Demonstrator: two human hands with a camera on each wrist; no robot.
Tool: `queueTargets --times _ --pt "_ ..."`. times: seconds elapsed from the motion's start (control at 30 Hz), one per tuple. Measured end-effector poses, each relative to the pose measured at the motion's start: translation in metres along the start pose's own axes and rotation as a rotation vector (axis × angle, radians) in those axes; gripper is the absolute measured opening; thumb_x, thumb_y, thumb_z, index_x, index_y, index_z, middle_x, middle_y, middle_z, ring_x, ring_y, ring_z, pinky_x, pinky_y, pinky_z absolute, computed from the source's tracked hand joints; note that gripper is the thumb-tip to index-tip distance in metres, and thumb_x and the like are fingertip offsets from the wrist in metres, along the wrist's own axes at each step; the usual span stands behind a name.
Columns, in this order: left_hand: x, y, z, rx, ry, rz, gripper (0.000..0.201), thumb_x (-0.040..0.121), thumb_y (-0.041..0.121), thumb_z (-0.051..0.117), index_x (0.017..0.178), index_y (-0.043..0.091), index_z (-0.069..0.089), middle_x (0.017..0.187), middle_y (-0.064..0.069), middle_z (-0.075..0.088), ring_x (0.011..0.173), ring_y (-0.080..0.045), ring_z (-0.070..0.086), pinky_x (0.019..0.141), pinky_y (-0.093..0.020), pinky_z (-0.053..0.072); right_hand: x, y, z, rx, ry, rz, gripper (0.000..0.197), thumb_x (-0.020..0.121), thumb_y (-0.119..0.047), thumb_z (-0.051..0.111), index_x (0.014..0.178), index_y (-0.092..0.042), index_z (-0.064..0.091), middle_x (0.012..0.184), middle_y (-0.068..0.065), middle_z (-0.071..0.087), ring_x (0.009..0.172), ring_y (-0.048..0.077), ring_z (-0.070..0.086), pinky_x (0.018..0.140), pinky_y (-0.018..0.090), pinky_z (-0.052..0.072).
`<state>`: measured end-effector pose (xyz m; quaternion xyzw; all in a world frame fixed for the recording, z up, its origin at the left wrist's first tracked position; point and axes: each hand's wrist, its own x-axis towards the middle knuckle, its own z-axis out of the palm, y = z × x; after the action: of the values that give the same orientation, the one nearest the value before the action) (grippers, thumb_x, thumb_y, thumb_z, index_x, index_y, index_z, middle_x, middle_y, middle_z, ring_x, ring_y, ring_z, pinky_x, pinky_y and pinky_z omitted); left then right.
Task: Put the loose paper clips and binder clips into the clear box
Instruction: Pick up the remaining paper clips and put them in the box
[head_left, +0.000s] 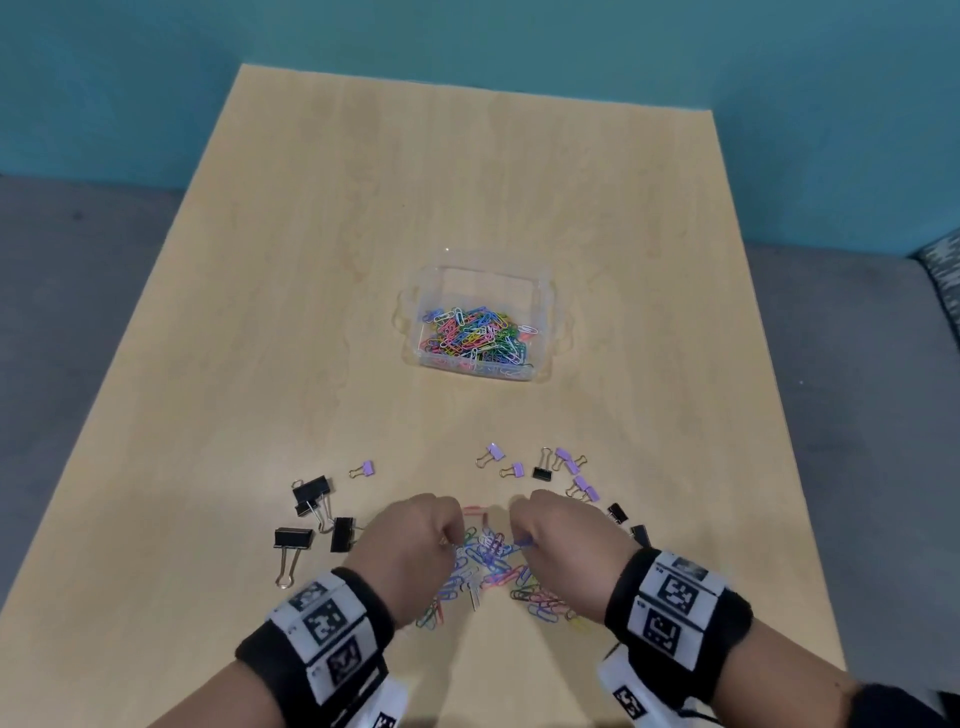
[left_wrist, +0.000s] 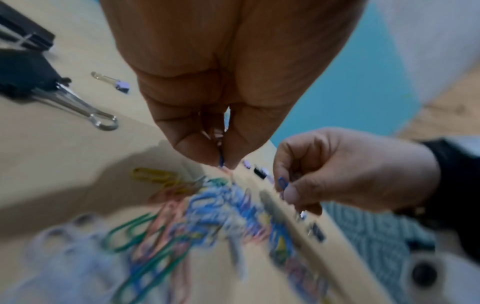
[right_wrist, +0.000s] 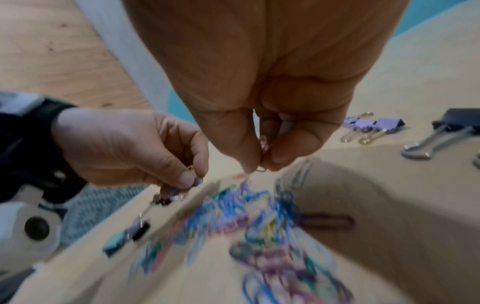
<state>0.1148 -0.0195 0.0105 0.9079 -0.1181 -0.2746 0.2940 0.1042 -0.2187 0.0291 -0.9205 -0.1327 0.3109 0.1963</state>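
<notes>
A pile of coloured paper clips (head_left: 491, 566) lies near the table's front edge, blurred in both wrist views (left_wrist: 221, 207) (right_wrist: 249, 207). My left hand (head_left: 415, 540) hovers over its left side and pinches a few clips (left_wrist: 221, 159) between thumb and fingertips. Over the right side, my right hand (head_left: 563, 535) also pinches clips (right_wrist: 263, 156); a blue one (head_left: 524, 542) sticks out. The clear box (head_left: 480, 322) stands mid-table, beyond the pile, with many paper clips inside. Black binder clips (head_left: 311, 512) lie left of my hands, purple ones (head_left: 569, 467) and small black ones to the right.
The wooden table (head_left: 311, 260) stretches away bare behind the box. A lone purple binder clip (head_left: 363, 469) lies ahead of my left hand. Grey floor and a teal wall surround the table.
</notes>
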Motion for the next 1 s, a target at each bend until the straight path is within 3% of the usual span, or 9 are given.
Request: queueTargets --times 0.13,0.2,0.4,0.5,0.6,0.73,0.87,0.93,1.0 --pt "0.026 0.011 -0.041 -0.321 0.052 -0.041 0.019 0.069 0.008 0.066 0.063 0.026 0.060 0.052 0.016 0.057 0.048 -0.001 0.049 0.053 -0.020 0.039 0.018 0.000 -0.051 0.160 0.122 0.012 0.018 0.077 -0.004 0.051 0.077 -0.022 0.055 0.081 0.001 0.059 0.075 0.023 0.055 0.066 0.033 0.043" --pt "0.051 0.020 -0.067 -0.401 0.128 -0.029 0.013 0.066 0.012 0.067 0.065 0.024 0.062 0.050 0.011 0.057 0.048 -0.011 0.051 0.052 -0.025 0.041 0.037 0.002 -0.081 0.176 0.262 0.044 0.016 0.078 -0.005 0.053 0.074 -0.020 0.057 0.077 0.001 0.062 0.072 0.023 0.056 0.064 0.033 0.044" --pt "0.123 0.047 -0.117 -0.369 0.390 -0.015 0.019 0.070 0.004 0.067 0.070 0.023 0.063 0.063 0.004 0.060 0.064 -0.024 0.062 0.068 -0.042 0.055 0.106 0.002 -0.135 0.246 0.393 0.147 0.012 0.080 -0.012 0.061 0.088 -0.019 0.063 0.085 -0.002 0.062 0.079 0.022 0.059 0.064 0.026 0.042" --pt "0.123 0.041 -0.116 -0.309 0.380 -0.021 0.018 0.079 0.014 0.066 0.094 0.023 0.067 0.089 0.003 0.066 0.081 -0.019 0.063 0.082 -0.038 0.052 0.103 0.005 -0.135 0.206 0.393 0.171 0.030 0.084 -0.023 0.063 0.114 -0.018 0.061 0.109 0.003 0.061 0.097 0.023 0.058 0.081 0.030 0.045" --pt "0.085 0.027 -0.108 -0.224 0.415 -0.004 0.018 0.083 0.018 0.064 0.101 0.021 0.067 0.093 0.002 0.065 0.081 -0.015 0.060 0.081 -0.031 0.048 0.064 0.012 -0.114 0.181 0.473 0.103 0.023 0.085 -0.019 0.056 0.107 -0.015 0.063 0.104 0.009 0.063 0.092 0.027 0.060 0.082 0.037 0.047" --pt "-0.001 0.003 -0.064 -0.031 0.178 0.023 0.011 0.082 0.029 0.056 0.073 0.023 0.059 0.073 0.005 0.058 0.066 -0.017 0.055 0.069 -0.035 0.048 -0.010 0.026 -0.048 0.087 0.148 0.068 0.009 0.085 -0.017 0.049 0.079 -0.016 0.055 0.079 0.003 0.062 0.073 0.025 0.055 0.069 0.040 0.046" --pt "-0.069 -0.011 -0.008 0.174 -0.227 -0.017 0.026 0.085 0.034 0.046 0.064 0.021 0.037 0.072 0.005 0.052 0.070 -0.015 0.050 0.068 -0.033 0.041 -0.063 0.026 0.013 -0.115 -0.263 0.024 0.010 0.087 -0.023 0.038 0.085 -0.021 0.047 0.094 0.006 0.058 0.081 0.024 0.050 0.072 0.035 0.040" --pt "-0.077 -0.015 0.013 0.123 -0.285 -0.004 0.022 0.082 0.035 0.046 0.065 0.023 0.038 0.078 0.008 0.051 0.074 -0.012 0.050 0.070 -0.031 0.042 -0.067 0.019 0.032 -0.243 -0.281 -0.019 0.017 0.085 -0.017 0.038 0.095 -0.017 0.052 0.104 0.008 0.056 0.095 0.029 0.051 0.078 0.037 0.042" --pt "-0.068 -0.015 0.026 0.081 -0.209 0.050 0.015 0.082 0.032 0.047 0.070 0.024 0.045 0.082 0.010 0.048 0.077 -0.012 0.050 0.072 -0.030 0.041 -0.057 0.010 0.041 -0.306 -0.191 -0.079 0.021 0.078 -0.014 0.046 0.096 -0.017 0.057 0.101 0.006 0.059 0.095 0.029 0.053 0.076 0.038 0.048"
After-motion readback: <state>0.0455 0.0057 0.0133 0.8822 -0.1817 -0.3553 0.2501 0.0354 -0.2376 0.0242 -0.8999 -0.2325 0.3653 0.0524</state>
